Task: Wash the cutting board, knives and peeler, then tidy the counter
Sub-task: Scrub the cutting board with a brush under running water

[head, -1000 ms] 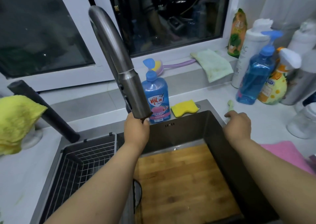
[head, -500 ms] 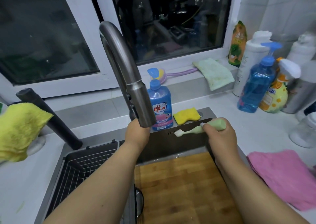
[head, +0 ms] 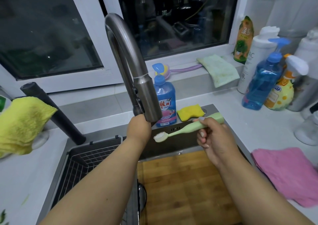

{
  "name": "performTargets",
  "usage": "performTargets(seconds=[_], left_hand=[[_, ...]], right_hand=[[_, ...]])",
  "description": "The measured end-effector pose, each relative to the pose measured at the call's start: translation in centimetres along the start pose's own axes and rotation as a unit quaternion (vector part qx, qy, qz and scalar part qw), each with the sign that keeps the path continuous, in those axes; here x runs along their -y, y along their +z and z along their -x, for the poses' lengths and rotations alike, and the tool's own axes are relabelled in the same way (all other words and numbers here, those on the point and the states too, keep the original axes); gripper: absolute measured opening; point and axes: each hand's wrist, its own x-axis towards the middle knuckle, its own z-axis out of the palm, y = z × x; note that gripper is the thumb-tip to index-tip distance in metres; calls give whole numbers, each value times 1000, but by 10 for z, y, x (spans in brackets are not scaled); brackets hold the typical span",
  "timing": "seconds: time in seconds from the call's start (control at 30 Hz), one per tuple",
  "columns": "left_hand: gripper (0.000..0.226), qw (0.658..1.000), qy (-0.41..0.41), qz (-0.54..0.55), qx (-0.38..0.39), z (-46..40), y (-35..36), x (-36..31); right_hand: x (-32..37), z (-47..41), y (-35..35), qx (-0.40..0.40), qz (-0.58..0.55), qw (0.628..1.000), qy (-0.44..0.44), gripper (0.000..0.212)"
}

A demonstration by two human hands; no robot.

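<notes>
1. Surface (head: 223, 114) of pale stone runs round the sink (head: 173, 142), spreading left and right of both my hands.
2. Cutting board (head: 185, 187) lies flat in the basin, below and nearer to me than my right fingers; I judge it dry and not yet scrubbed. Knives and peeler I cannot find in view.
3. Faucet (head: 136, 73) arches up above my left hand (head: 139, 130), which reaches up behind the spray head (head: 148, 102); the fingers are hidden behind it, so I cannot tell whether they grip it or only touch.
4. Pink cloth (head: 289, 173) lies on the surface to the right of my right hand, apart from it.
5. Soap bottle (head: 165, 102) stands beyond my fingers, with the yellow sponge (head: 189, 112) just beside it.
6. My right hand (head: 216, 138) has its fingers curled round the handle of the green brush (head: 187, 127), bristles pointing left toward the spray head.
7. To do this step well, I think I should aim the spray head down at the board, start the water gently to avoid splashing, wet the bristles, then scrub along the grain.
</notes>
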Motion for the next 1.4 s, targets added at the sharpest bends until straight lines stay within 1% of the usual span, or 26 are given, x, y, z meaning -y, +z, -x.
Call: performTargets(seconds=[0.13,0.2,0.27,0.4,0.57,0.9,1.03,1.17,1.27,1.4], left_hand=[[21,1000,-20,-15,6,-5,1,3],[18,999,-34,7,5,-5,1,4],[17,999,-43,7,3,-5,1,4],[18,999,-50,0,10,-4,1,5],[17,998,-60,26,7,-4,0,4],[19,999,-46,28,-1,-1,1,2],[20,999,-36,2,-1,0,1,1],[21,999,-42,16,-7,1,1,0],[22,999,-34,3,-10,1,2,0],[23,999,-45,7,-14,0,2,0]], right_hand=[[0,7,4,3,17,1000,-7,24],[1,11,5,-4,34,999,-15,22],[1,14,5,-12,48,999,-22,20],[1,19,5,-27,77,996,-34,21],[0,21,4,-38,109,992,-53,20],[-2,21,0,-46,113,991,-55,19],[-2,22,0,-45,115,991,-53,19],[-3,21,-1,-43,117,991,-52,20],[-4,21,-1,-44,115,991,-51,21],[-4,22,0,-47,115,991,-47,20]])
